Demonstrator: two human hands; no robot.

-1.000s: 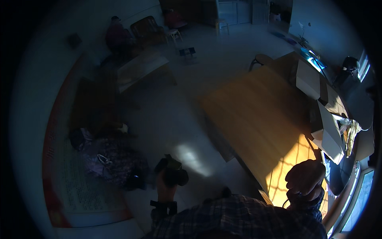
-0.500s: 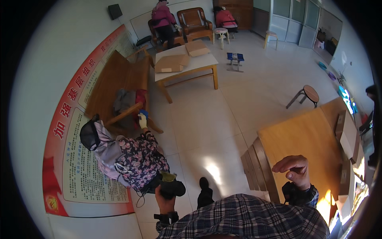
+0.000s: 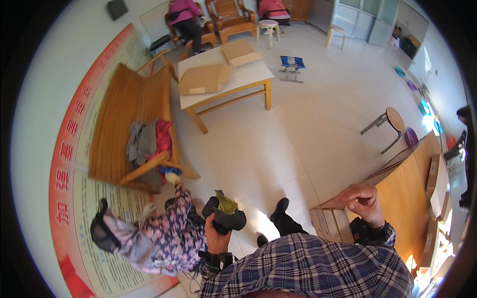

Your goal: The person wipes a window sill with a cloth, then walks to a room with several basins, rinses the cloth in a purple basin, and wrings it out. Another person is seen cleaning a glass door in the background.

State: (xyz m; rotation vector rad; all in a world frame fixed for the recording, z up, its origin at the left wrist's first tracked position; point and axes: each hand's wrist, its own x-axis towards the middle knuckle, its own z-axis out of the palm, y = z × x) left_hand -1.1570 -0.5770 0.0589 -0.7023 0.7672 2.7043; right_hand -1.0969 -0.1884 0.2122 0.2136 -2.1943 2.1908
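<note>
In my left hand (image 3: pixel 217 238) is a dark, soft cloth bundle (image 3: pixel 231 218) with an olive-green piece showing at its top. The fingers wrap round its lower left side; I cannot make out what kind of article it is. My right hand (image 3: pixel 365 204) is raised near the corner of a wooden desk (image 3: pixel 397 198), fingers stretched out and thumb apart. Nothing shows in it. To the left of the bundle, a person in a floral jacket (image 3: pixel 174 231) crouches, one gloved hand (image 3: pixel 172 178) on a blue cloth (image 3: pixel 166 170) at the bench leg.
A wooden bench (image 3: pixel 112 134) with grey and red clothes (image 3: pixel 144 141) stands along the left wall. Ahead is a white-topped table (image 3: pixel 198 102) bearing flat cardboard boxes (image 3: pixel 204 79). A round stool (image 3: pixel 395 119) stands beyond the desk. Two people work by the far wooden chairs (image 3: pixel 231 20).
The view has shifted forward, and both my feet now show. My left hand has brought the bundle slightly up and to the right. The crouching person appears lower, with a second gloved hand visible.
</note>
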